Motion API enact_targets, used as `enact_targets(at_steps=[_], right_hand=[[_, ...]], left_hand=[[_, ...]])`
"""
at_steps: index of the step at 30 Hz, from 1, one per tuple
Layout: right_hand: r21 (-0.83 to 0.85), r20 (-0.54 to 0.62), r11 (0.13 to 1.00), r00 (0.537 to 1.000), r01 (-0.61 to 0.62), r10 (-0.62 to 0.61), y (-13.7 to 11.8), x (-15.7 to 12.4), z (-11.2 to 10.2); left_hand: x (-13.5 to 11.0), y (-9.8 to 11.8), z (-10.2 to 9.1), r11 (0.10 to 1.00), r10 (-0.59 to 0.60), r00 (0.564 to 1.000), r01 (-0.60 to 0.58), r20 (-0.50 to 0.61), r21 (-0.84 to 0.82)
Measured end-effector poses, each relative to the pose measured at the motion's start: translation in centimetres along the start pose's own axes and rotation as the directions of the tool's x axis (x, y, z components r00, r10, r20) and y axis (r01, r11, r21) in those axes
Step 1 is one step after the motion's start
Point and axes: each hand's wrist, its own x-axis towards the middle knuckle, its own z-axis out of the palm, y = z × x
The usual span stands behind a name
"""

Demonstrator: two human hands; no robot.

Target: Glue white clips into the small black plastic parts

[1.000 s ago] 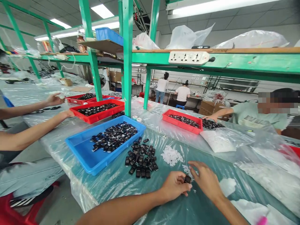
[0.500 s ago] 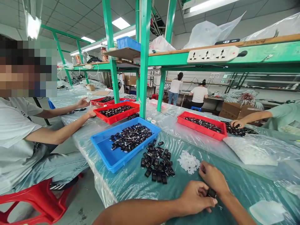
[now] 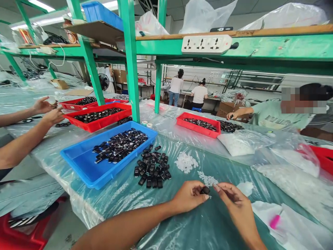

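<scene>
My left hand (image 3: 191, 196) is closed around a small black plastic casing (image 3: 205, 190), holding it just above the table. Beside it, the thumb and fingertips of my right hand (image 3: 231, 198) are pinched together; whatever is between them is too small to make out. Those fingertips are at the near edge of a scatter of tiny clear pieces (image 3: 207, 178). Further back lies a heap of flat white translucent pieces (image 3: 186, 162). To the left, several black casings (image 3: 152, 170) are spread on the green, plastic-covered table (image 3: 119, 205).
A blue tray (image 3: 78, 158) of black parts stands left. Red trays (image 3: 104, 119) (image 3: 179, 122) are further back. Clear bags (image 3: 235, 146) and a pink-handled tool (image 3: 275, 221) lie right. A green post (image 3: 132, 69) rises behind. Co-workers' hands (image 3: 48, 109) (image 3: 231, 115) work on both sides.
The view has swung right, bringing in the pink-handled tool and more bags. My right hand has moved from beside the white pieces to the tiny clear ones. The left still holds a black casing.
</scene>
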Motion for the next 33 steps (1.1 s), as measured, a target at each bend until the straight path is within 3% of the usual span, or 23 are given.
enact_targets(at_steps=[2, 5, 13, 21, 27, 33], right_hand=[[0.146, -0.015, 0.986, 0.996, -0.084, 0.087, -0.3, -1.0, -0.3], [0.158, -0.008, 0.978, 0.990, -0.136, 0.139, -0.7, -1.8, -0.5], [0.093, 0.021, 0.994, 0.998, -0.053, 0.051, -1.2, -2.5, 0.6], [0.047, -0.046, 0.999, 0.999, 0.001, 0.001, -1.4, -2.8, 0.8], [0.120, -0.015, 0.992, 0.999, -0.033, 0.035, -1.2, -2.9, 1.3], [0.201, 0.002, 0.978, 0.998, -0.062, 0.063, -0.9, -3.3, 1.9]], left_hand=[[-0.3, 0.5, 0.0, 0.999, 0.033, 0.999, -0.034, 0.028, 0.038], [-0.6, 0.9, 0.1, 0.994, 0.062, 0.995, -0.069, 0.077, 0.080], [-0.8, 1.3, 0.2, 0.993, 0.012, 0.994, -0.025, 0.106, 0.118], [-0.8, 2.0, 0.1, 0.991, 0.046, 0.992, -0.060, 0.117, 0.121], [-0.9, 2.2, -0.1, 0.994, 0.035, 0.987, -0.050, 0.157, 0.092], [-0.6, 1.3, 0.0, 0.998, -0.029, 0.978, 0.038, 0.205, -0.040]])
